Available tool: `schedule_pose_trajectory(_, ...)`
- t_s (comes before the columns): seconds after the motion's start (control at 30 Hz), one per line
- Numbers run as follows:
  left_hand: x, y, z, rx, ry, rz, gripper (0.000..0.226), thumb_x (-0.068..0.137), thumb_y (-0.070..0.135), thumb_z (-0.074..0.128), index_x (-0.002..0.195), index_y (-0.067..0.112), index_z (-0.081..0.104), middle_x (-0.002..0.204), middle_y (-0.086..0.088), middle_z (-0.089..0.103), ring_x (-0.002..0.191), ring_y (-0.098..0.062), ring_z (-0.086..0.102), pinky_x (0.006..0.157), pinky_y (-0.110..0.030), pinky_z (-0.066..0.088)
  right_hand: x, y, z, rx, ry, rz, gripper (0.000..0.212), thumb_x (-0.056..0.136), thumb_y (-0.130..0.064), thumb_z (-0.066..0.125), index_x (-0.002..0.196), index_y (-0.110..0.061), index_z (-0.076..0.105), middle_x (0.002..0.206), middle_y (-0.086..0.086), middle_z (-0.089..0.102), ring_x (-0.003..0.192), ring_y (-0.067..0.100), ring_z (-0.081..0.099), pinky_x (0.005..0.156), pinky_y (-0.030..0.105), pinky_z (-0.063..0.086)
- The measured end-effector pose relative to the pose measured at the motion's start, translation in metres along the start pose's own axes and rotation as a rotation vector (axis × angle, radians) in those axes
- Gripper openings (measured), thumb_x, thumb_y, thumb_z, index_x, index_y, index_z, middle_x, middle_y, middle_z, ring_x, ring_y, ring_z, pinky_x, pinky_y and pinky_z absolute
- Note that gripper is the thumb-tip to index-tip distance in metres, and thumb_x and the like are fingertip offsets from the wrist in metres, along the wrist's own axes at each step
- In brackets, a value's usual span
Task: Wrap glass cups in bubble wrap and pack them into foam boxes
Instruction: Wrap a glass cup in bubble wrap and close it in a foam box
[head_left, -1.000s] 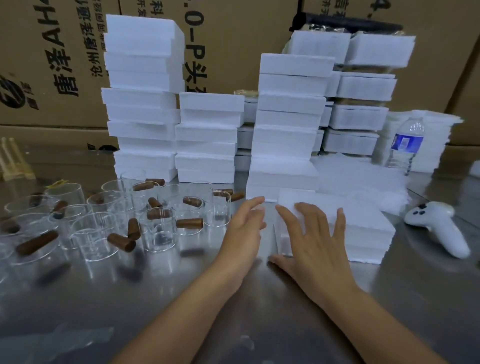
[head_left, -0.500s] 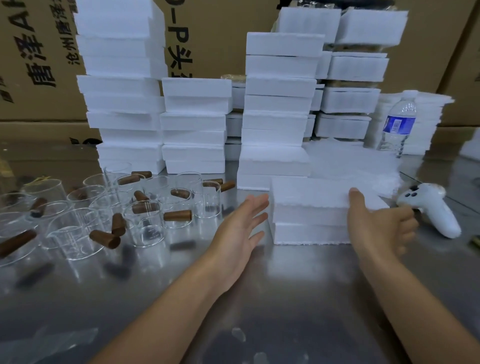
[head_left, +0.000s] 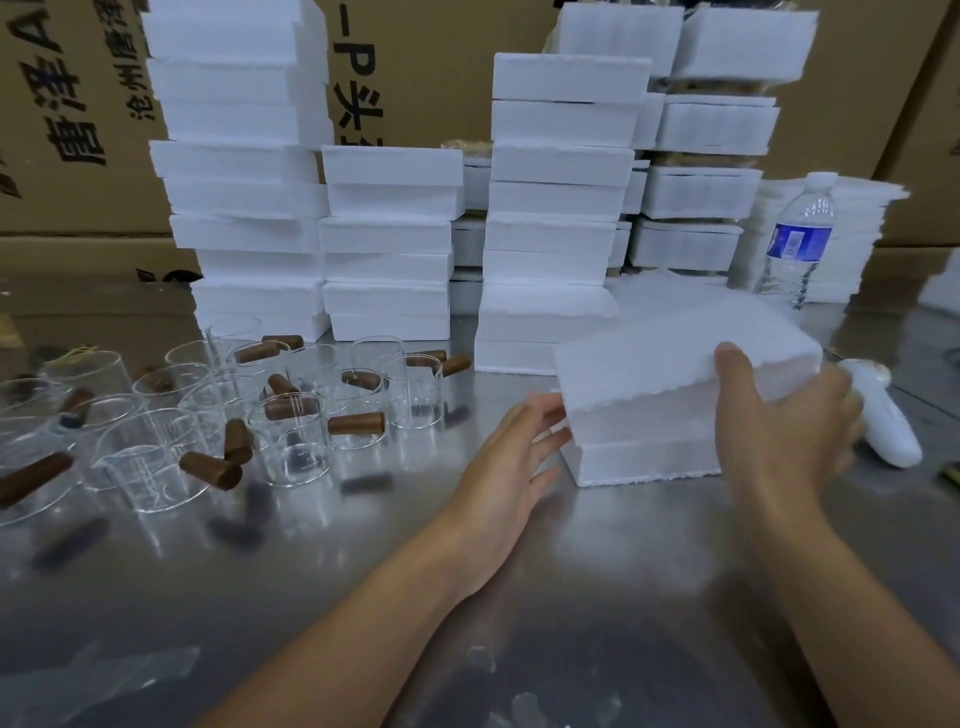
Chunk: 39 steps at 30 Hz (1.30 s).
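Nearest, a clear sheet (head_left: 98, 680) at the front of the table (head_left: 649, 561) is too blurred to call bubble wrap. Just beyond, the left hand (head_left: 511, 457) lies flat-fingered against the foam box (head_left: 644, 460) while the right hand (head_left: 779, 415) grips its lid (head_left: 665, 353), thumb on top, fingers hidden behind; the inside is unseen. Farther left the cups (head_left: 291, 441) stand unwrapped, so wrapping and packing look barely begun, though stacked boxes (head_left: 561, 208) behind may hold some.
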<state>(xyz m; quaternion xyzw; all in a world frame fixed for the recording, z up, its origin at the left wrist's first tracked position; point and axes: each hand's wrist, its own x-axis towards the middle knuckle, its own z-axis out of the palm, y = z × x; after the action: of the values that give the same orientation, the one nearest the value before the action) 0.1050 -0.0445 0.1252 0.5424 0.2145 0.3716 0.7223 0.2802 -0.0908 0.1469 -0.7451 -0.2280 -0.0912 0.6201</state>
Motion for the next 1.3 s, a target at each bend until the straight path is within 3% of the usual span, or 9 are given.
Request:
schedule_pose_trajectory(0.13, 0.004, 0.002, -0.005, -0.017, 0.074, -0.021, 0.038, 0.098, 0.044, 0.029, 0.111, 0.023, 0.058, 0.11, 0.01, 0.066, 0.106, -0.004, 0.06, 0.099, -0.03, 0.039, -0.018, -0.019, -0.004, 0.225, -0.1, -0.268, 0.073, 0.07, -0.061, 0.058, 0.129, -0.027, 0.032, 0.118, -0.014, 0.05, 0.121, 0.021, 0.045, 0.101, 0.047, 0.04)
schedule_pose_trajectory(0.27, 0.006, 0.005, -0.004, 0.024, 0.202, -0.038, 0.032, 0.1, 0.035, 0.04, 0.119, 0.014, 0.055, 0.118, -0.007, 0.064, 0.103, -0.016, 0.061, 0.093, -0.036, 0.047, -0.044, -0.031, 0.0, 0.404, -0.242, -0.486, 0.088, 0.074, -0.032, 0.073, 0.142, -0.024, 0.017, 0.127, -0.033, 0.033, 0.117, 0.005, 0.049, 0.093, 0.015, 0.043)
schedule_pose_trajectory(0.4, 0.005, 0.003, -0.004, 0.065, 0.268, -0.049, 0.027, 0.099, 0.026, 0.045, 0.12, 0.012, 0.056, 0.115, -0.011, 0.063, 0.1, -0.02, 0.061, 0.084, -0.033, 0.053, -0.059, -0.029, 0.007, 0.427, -0.385, -0.579, 0.091, 0.074, -0.017, 0.078, 0.142, -0.019, 0.018, 0.111, -0.054, 0.041, 0.101, -0.015, 0.053, 0.081, 0.0, 0.039)
schedule_pose_trajectory(0.53, 0.005, 0.004, -0.008, 0.083, 0.244, -0.071, 0.03, 0.101, 0.025, 0.04, 0.121, 0.009, 0.057, 0.114, -0.011, 0.065, 0.095, -0.018, 0.063, 0.079, -0.03, 0.054, -0.065, -0.025, 0.012, 0.332, -0.542, -0.633, 0.062, 0.077, -0.02, 0.074, 0.12, -0.039, 0.033, 0.108, -0.048, 0.044, 0.105, -0.02, 0.045, 0.085, -0.002, 0.032)
schedule_pose_trajectory(0.63, 0.002, 0.007, -0.01, 0.121, 0.143, -0.069, 0.026, 0.099, 0.025, 0.043, 0.096, 0.019, 0.068, 0.094, 0.001, 0.071, 0.086, -0.012, 0.066, 0.083, -0.031, 0.053, -0.066, -0.025, 0.013, 0.322, -0.548, -0.64, 0.051, 0.081, -0.024, 0.071, 0.116, -0.039, 0.037, 0.111, -0.035, 0.044, 0.105, -0.012, 0.047, 0.089, 0.006, 0.039)
schedule_pose_trajectory(0.73, 0.001, 0.008, -0.013, 0.211, 0.046, -0.101, 0.026, 0.097, 0.027, 0.049, 0.101, 0.015, 0.071, 0.103, 0.002, 0.073, 0.1, -0.013, 0.066, 0.092, -0.033, 0.052, -0.064, -0.025, 0.011, 0.28, -0.562, -0.678, 0.046, 0.081, -0.031, 0.07, 0.114, -0.041, 0.039, 0.113, -0.03, 0.04, 0.104, -0.014, 0.046, 0.084, 0.003, 0.04)
schedule_pose_trajectory(0.83, 0.006, 0.011, -0.02, 0.217, 0.179, -0.09, 0.017, 0.095, 0.022, 0.055, 0.098, 0.015, 0.07, 0.107, -0.003, 0.07, 0.104, -0.019, 0.064, 0.088, -0.032, 0.054, -0.062, -0.022, 0.008, 0.268, -0.6, -0.689, 0.043, 0.08, -0.03, 0.069, 0.116, -0.035, 0.046, 0.115, -0.022, 0.047, 0.103, -0.013, 0.049, 0.084, 0.005, 0.043)
schedule_pose_trajectory(1.1, 0.005, 0.047, -0.058, -0.12, 0.483, 0.214, 0.02, 0.098, 0.016, 0.046, 0.093, 0.014, 0.065, 0.076, 0.002, 0.073, 0.075, -0.012, 0.069, 0.064, -0.023, 0.056, -0.06, -0.023, 0.003, 0.331, -0.733, -0.668, 0.048, 0.083, -0.013, 0.069, 0.116, -0.043, 0.051, 0.109, -0.025, 0.056, 0.099, -0.001, 0.056, 0.082, 0.013, 0.045)
schedule_pose_trajectory(1.3, -0.003, 0.06, -0.07, -0.089, 0.605, 0.29, 0.015, 0.096, 0.019, 0.051, 0.097, 0.019, 0.065, 0.084, 0.006, 0.074, 0.082, -0.009, 0.07, 0.071, -0.024, 0.056, -0.059, -0.013, 0.001, 0.114, -0.919, -0.77, 0.046, 0.085, -0.02, 0.068, 0.113, -0.052, 0.052, 0.113, -0.028, 0.055, 0.106, -0.009, 0.05, 0.09, 0.004, 0.033)
